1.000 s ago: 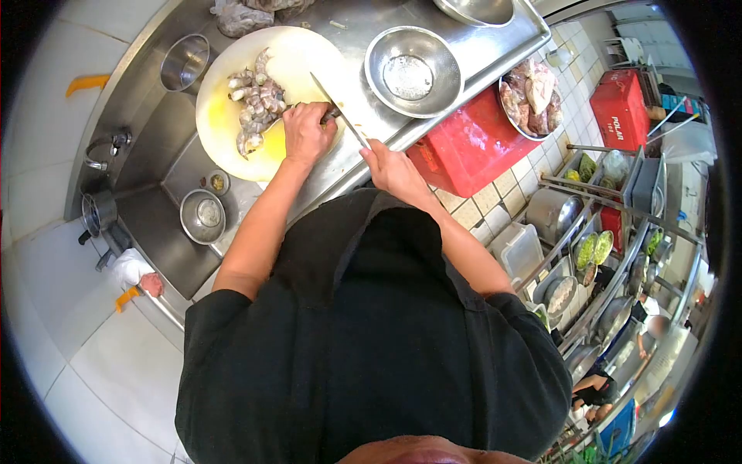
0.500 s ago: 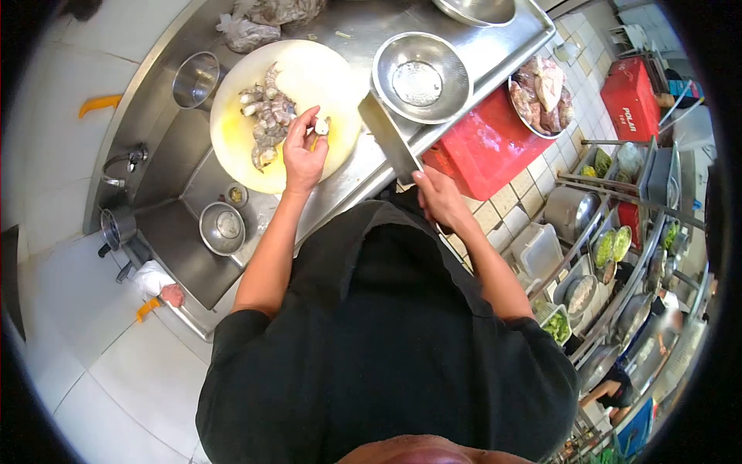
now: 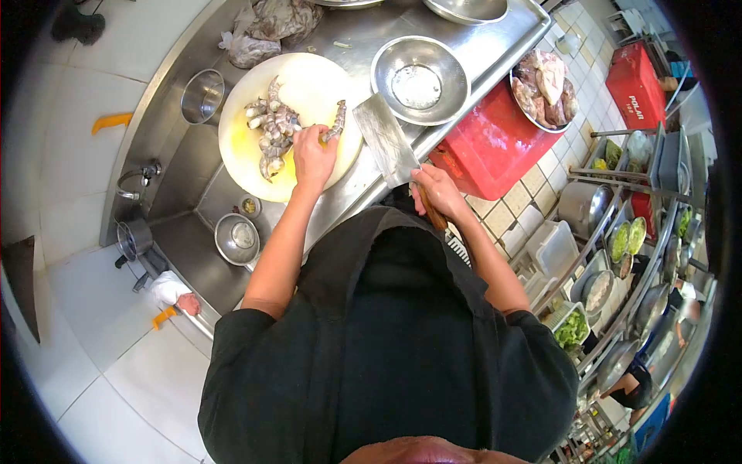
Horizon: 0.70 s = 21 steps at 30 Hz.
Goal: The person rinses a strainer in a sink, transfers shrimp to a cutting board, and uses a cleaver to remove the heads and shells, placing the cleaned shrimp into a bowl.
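Note:
On the round white cutting board [image 3: 239,166] lies a pile of grey raw shrimp [image 3: 272,127]. My left hand [image 3: 314,160] is over the board's near right part, its fingers closed on the lower end of a single shrimp [image 3: 338,118], which points away from me. Wrapped round the wooden handle, my right hand [image 3: 437,190] holds a cleaver [image 3: 384,139]. The broad blade is beside the board's right edge, its face turned up towards me, apart from the shrimp.
A steel colander [image 3: 420,80] stands right of the board. Beyond the counter edge are a red cooler [image 3: 495,147] and a bowl of raw meat [image 3: 545,89]. Left are a steel pot [image 3: 202,97], faucet [image 3: 139,182] and sink [image 3: 189,251]. Plastic bags [image 3: 270,27] lie behind the board.
The single shrimp has turned from end-on to lengthwise on the board's right side, and my left hand has rolled palm-down. The cleaver blade has tilted to show its broad face.

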Available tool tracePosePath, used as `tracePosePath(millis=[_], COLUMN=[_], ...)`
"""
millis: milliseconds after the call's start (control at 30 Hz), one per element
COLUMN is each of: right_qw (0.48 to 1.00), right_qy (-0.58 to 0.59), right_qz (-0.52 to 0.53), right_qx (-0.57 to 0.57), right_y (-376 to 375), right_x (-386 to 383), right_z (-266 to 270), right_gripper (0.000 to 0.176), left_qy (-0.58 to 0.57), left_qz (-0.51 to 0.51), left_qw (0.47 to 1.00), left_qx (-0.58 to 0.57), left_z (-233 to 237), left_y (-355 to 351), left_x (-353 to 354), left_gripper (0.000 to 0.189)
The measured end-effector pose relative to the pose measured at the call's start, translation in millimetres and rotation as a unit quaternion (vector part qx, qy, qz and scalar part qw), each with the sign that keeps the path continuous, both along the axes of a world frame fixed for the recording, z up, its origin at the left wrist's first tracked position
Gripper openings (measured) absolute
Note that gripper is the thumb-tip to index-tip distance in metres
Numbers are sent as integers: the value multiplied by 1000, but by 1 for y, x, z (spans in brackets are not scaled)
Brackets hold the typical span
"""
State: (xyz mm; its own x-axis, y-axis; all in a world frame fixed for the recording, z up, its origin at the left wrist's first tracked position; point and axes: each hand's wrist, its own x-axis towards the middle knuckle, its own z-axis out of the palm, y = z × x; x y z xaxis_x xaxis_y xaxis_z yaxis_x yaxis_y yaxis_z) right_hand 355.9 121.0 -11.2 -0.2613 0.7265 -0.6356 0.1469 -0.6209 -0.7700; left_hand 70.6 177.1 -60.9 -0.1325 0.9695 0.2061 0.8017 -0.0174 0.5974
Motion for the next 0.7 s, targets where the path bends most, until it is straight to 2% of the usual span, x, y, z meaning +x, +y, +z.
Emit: tracePosePath(millis=[33, 100, 200, 400, 500, 700], right_qw=[1000, 999, 999, 998, 998, 997], right_qy=[-4, -29, 5, 9, 7, 15], right_qz=[-5, -1, -4, -17, -17, -32], right_qx=[9, 28, 33, 66, 66, 64], right_y=[2, 7, 18, 35, 42, 45], right_x=[0, -5, -17, -38, -42, -48], right_z=[-6, -6, -2, -3, -5, -7], right_gripper=[28, 38, 70, 72, 71, 70], left_qy=[4, 14, -18, -84, 9, 42], left_qz=[-29, -92, -64, -18, -43, -29], left_qw=[1000, 996, 992, 986, 988, 984], left_qx=[-5, -16, -106, -146, -147, -171], left_z=[2, 5, 5, 10, 11, 18], left_y=[4, 14, 25, 22, 28, 29], left_x=[-2, -6, -3, 3, -3, 1], left_gripper=[25, 25, 32, 32, 33, 34])
